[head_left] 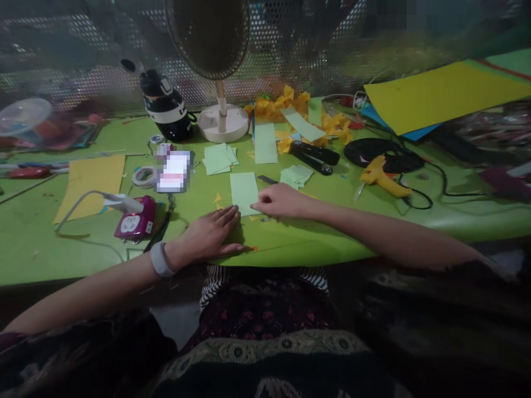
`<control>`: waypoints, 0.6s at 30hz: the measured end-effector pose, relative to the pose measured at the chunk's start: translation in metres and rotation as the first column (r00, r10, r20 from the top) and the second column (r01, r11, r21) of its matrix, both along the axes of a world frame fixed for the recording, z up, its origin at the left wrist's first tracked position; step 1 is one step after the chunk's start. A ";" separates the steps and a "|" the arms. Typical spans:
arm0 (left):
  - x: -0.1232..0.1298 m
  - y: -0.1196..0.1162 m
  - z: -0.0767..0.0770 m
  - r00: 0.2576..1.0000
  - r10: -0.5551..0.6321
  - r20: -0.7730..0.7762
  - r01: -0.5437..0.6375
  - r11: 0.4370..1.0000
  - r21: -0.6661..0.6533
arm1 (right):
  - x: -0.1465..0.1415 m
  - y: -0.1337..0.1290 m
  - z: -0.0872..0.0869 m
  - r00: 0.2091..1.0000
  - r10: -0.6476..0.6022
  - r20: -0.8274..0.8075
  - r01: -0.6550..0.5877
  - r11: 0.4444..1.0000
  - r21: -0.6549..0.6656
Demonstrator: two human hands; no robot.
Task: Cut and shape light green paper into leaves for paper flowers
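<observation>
A light green paper rectangle (243,190) lies flat on the green table in front of me. My left hand (209,235) rests flat beside it, fingers stretched out, the fingertips at its lower left edge. My right hand (282,200) is closed, with its fingertips down at the paper's lower right edge. Whatever it may hold is hidden. A thin dark strip (267,179) shows just behind that hand, partly covered. Small green paper pieces (296,176) lie beyond my right hand, and another pile of green paper pieces (219,158) sits beyond my left.
A stapler (315,155), longer green strips (265,142) and crumpled orange paper lie behind. To the right is a yellow glue gun (384,177) with its cable. A phone (173,171), tape roll (145,177), magenta power adapter (136,218), bottle (168,113) and fan (224,121) stand left.
</observation>
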State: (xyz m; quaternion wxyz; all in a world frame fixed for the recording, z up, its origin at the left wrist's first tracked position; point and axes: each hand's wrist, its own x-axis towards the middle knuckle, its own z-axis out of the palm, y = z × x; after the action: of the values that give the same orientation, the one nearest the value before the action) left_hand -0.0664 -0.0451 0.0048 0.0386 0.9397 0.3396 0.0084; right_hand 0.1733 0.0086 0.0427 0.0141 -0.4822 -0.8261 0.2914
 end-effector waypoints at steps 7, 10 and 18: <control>0.000 0.001 0.000 0.999 -0.010 -0.041 0.010 1.000 0.006 | -0.028 0.030 -0.007 1.000 -0.009 -0.002 0.007 0.862 -0.507; 0.001 0.001 0.001 0.997 -0.009 -0.080 0.010 1.000 0.015 | -0.028 0.033 -0.011 1.000 -0.015 0.015 0.020 0.852 -0.523; 0.003 0.000 0.007 0.993 -0.003 -0.117 0.005 1.000 0.012 | -0.023 0.037 -0.009 0.998 -0.028 0.063 0.059 0.827 -0.560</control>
State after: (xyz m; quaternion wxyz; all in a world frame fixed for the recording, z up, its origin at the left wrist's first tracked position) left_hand -0.0633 -0.0455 0.0114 0.0127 0.9395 0.3393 -0.0444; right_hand 0.1506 0.0454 0.0342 -0.1430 -0.4912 -0.6930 0.5079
